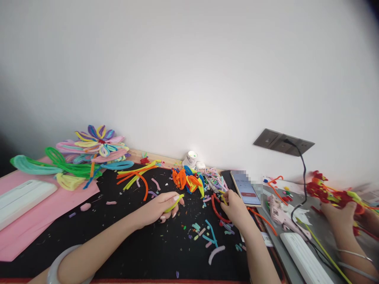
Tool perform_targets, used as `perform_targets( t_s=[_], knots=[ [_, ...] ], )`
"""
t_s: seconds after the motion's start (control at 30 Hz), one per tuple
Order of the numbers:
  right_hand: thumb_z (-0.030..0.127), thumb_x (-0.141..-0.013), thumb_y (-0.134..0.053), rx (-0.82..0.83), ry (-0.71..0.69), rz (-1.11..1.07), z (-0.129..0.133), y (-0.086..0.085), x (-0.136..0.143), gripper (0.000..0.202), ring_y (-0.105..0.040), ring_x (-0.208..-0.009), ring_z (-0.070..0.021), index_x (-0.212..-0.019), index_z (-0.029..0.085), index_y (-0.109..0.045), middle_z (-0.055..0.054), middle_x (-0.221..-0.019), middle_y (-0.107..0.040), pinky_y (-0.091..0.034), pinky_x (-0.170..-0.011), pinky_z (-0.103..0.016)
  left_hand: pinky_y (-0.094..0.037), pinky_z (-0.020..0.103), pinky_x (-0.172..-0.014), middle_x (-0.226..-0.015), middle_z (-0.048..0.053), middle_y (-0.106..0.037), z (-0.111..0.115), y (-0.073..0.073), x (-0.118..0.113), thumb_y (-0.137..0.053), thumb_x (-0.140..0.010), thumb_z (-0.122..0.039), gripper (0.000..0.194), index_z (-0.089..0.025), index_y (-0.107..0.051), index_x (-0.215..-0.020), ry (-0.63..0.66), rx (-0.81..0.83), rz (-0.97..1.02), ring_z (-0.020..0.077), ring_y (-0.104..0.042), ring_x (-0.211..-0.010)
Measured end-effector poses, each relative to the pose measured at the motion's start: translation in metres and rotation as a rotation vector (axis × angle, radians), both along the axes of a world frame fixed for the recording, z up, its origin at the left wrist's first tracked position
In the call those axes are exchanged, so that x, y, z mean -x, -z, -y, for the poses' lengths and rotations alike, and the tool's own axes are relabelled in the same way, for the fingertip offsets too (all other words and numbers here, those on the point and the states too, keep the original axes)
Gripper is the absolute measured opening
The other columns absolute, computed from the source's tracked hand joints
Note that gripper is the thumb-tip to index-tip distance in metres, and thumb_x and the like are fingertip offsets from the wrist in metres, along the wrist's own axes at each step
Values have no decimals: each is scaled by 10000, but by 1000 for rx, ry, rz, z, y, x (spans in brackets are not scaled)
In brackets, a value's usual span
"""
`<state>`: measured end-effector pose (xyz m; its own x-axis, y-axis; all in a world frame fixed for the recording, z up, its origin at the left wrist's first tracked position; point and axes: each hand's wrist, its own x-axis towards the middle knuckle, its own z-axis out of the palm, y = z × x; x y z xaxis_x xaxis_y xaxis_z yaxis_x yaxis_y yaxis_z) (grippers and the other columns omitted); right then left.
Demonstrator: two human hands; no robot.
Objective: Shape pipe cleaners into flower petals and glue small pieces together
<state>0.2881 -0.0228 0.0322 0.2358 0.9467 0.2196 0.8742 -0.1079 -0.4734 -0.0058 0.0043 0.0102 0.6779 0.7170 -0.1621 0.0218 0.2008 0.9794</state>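
Note:
My left hand (166, 206) is closed around a yellow pipe cleaner (171, 206), its end poking up past the thumb. To the right, my right hand (233, 209) has its fingers closed on a slim yellow part that seems to be the handle of scissors (212, 183). Their silvery blades point away, over a heap of cut pipe cleaner bits (217, 173). A red pipe cleaner (217, 211) curves beside the right fingers. Beyond both hands lies a bundle of orange, blue and yellow looped pipe cleaners (186, 179).
Pipe-cleaner flowers (97, 146) and a white box (26, 199) rest on pink paper (44, 232) at left. A phone (246, 189), glue gun (286, 219), power strip (306, 256) and black cord (302, 189) are right. Another person's hand (340, 217) holds a red-yellow pipe-cleaner piece (334, 193).

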Motion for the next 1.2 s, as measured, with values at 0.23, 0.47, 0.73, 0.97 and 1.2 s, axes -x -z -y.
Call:
perform_targets(
  t_s=[0.23, 0.47, 0.73, 0.97, 1.2],
  knots=[
    [49, -683, -645, 228, 115, 154, -3, 16, -5, 293, -691, -804, -257, -906, 198, -528, -95, -873, -673, -455, -671, -289, -244, 231, -495, -737, -53, -534, -2, -1, -2, -551, -899, -717, 549, -178, -552, -1005, -61, -13, 12, 60, -273, -491],
    [192, -711, -683, 179, 227, 83, -4, 11, -15, 176, -728, -813, -319, -820, 228, -550, -133, -807, -738, -441, -652, -319, -176, 222, -480, -667, -70, -483, -7, -4, -2, -572, -864, -662, 473, -191, -535, -903, -225, -29, -52, 61, -247, -470],
    [330, -651, -713, -139, 203, -387, -7, 6, -7, 349, -701, -694, -257, -910, 249, -494, -37, -765, -700, -510, -687, -351, -89, 218, -449, -607, -102, -397, -15, -1, 0, -590, -825, -661, 466, -202, -528, -862, -341, -25, -59, 51, -180, -432],
    [418, -717, -716, -213, -64, -540, 1, 4, 26, 311, -586, -642, -196, -905, 233, -552, 6, -729, -621, -475, -616, -311, -106, 217, -449, -600, -106, -393, -13, -4, -1, -588, -815, -680, 487, -199, -515, -843, -343, -43, -58, 48, -190, -441],
    [404, -738, -589, -41, -223, -252, 10, -7, 55, 292, -365, -580, -156, -635, 267, -352, 55, -598, -381, -287, -550, -281, -111, 223, -448, -599, -110, -396, -11, -5, -1, -581, -811, -715, 525, -196, -515, -850, -339, -54, -28, 42, -184, -437]
  ],
)
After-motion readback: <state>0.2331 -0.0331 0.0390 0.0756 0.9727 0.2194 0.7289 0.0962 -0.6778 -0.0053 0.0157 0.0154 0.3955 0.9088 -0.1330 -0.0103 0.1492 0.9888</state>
